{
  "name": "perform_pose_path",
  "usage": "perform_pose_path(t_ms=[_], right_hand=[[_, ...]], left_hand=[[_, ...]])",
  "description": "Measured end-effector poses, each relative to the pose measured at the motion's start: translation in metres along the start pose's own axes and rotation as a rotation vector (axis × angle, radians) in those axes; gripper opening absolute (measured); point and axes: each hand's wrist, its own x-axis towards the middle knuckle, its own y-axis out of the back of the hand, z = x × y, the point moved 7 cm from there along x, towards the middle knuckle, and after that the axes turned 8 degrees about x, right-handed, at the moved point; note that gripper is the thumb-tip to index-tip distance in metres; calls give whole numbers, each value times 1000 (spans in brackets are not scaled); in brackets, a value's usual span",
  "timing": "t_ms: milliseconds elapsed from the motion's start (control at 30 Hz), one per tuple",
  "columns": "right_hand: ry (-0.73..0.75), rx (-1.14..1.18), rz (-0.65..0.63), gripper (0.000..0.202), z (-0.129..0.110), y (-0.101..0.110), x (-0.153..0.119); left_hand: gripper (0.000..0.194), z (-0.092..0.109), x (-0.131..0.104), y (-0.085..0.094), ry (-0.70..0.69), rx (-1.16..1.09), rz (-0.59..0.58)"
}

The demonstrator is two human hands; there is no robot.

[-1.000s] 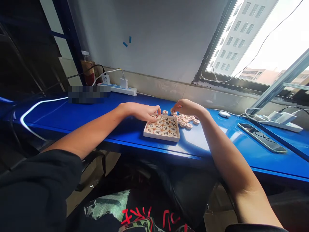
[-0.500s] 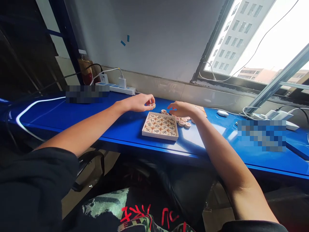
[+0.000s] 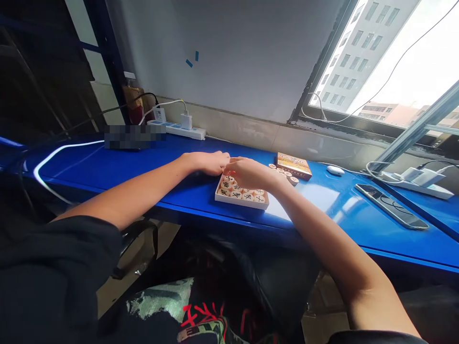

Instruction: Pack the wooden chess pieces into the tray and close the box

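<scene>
A shallow white box (image 3: 241, 203) filled with round wooden pieces bearing dark characters lies near the front edge of the blue table. My left hand (image 3: 212, 163) is at the box's back left corner, fingers bent together; whatever they hold is hidden. Over the back part of the box is my right hand (image 3: 246, 173), its curled fingertips meeting the left ones around a piece with red marks (image 3: 231, 172), partly seen. Several loose round pieces (image 3: 293, 181) lie right of the box, partly behind my right hand.
A printed box lid (image 3: 294, 165) lies behind the loose pieces. Farther right are a white mouse-like object (image 3: 335, 170), a phone (image 3: 391, 206) and a power strip (image 3: 418, 184) with cables. Another power strip (image 3: 176, 129) runs along the wall at the left.
My right hand has moved left over the box, and its fingertips now meet those of my left hand. The piece in my left fingers is no longer clearly visible. The view has shifted slightly.
</scene>
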Motion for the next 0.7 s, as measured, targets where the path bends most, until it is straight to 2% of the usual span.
perform_pose_path(t_ms=[133,267,400,500,700], right_hand=[[-6,-5,-6,33,2,-3,2],[-7,6,-29,29,7,-1,-1],[-41,16,-44,27,14,0,-3],[-61,25,-37,27,17,0,-3],[-66,17,-26,31,15,-4,-1]], left_hand=[[50,0,-6,7,-11,37,21],[52,-14,-12,19,41,63,74],[43,-11,-12,21,-100,21,84],[37,-8,-6,19,-127,17,138],[43,-5,2,15,-25,-29,254]])
